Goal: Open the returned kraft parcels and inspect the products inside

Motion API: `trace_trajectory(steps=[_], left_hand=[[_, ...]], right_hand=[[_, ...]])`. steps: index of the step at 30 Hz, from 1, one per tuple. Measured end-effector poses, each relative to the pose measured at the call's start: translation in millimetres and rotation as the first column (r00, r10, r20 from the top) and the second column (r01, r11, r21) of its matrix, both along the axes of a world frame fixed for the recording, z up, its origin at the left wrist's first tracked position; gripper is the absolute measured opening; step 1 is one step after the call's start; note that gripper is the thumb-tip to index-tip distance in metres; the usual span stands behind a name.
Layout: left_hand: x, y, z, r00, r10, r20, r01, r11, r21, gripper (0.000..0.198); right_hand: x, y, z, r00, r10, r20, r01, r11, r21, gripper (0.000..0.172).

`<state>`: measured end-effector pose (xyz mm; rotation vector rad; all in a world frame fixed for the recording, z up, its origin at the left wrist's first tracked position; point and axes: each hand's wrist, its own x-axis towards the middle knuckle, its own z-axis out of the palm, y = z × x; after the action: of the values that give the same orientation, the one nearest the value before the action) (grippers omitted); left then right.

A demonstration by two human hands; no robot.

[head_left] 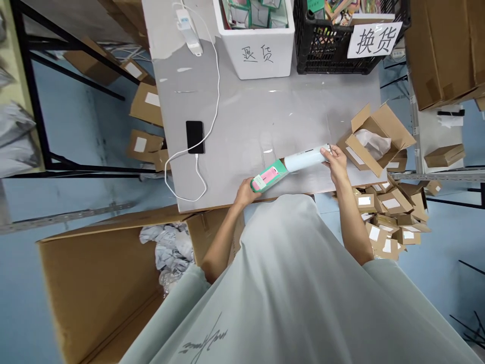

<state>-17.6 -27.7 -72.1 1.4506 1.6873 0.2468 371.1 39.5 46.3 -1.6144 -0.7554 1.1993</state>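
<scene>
My left hand (244,192) is closed round the near end of a long narrow product box (270,177), green with a pink panel. A white inner sleeve (305,160) sticks out of that box to the right. My right hand (335,161) grips the far end of the sleeve. Both hands hold it just above the front edge of the grey table (265,111). An open small cardboard box (375,139) with white paper inside sits right of my right hand.
A black phone (194,136) on a white charging cable lies on the table's left part. A white bin (259,43) and a black crate (341,40) stand at the back. A big open carton (102,288) with crumpled paper sits lower left. Several small cartons (390,217) are piled at the right.
</scene>
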Motion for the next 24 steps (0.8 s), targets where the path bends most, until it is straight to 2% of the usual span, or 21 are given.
trace_trajectory(steps=[4, 8, 16, 24], left_hand=[[-19, 3, 6.1, 0.992, -0.007, 0.126, 0.000, 0.998, 0.059, 0.081], [-27, 5, 16.3, 0.983, 0.005, 0.182, -0.021, 0.996, 0.088, 0.085], [-22, 4, 28.5, 0.965, 0.040, 0.259, -0.068, 0.992, 0.102, 0.086], [-17, -7, 28.6, 0.932, 0.035, 0.360, -0.064, 0.995, 0.070, 0.089]], right_hand=[[6, -1, 3.0, 0.998, 0.039, -0.046, -0.041, 0.998, -0.037, 0.074], [10, -3, 4.6, 0.999, 0.015, -0.048, -0.016, 0.999, -0.034, 0.072], [12, -9, 5.4, 0.999, -0.030, 0.035, 0.030, 1.000, 0.004, 0.070], [13, -25, 15.5, 0.991, 0.087, 0.098, -0.094, 0.994, 0.063, 0.075]])
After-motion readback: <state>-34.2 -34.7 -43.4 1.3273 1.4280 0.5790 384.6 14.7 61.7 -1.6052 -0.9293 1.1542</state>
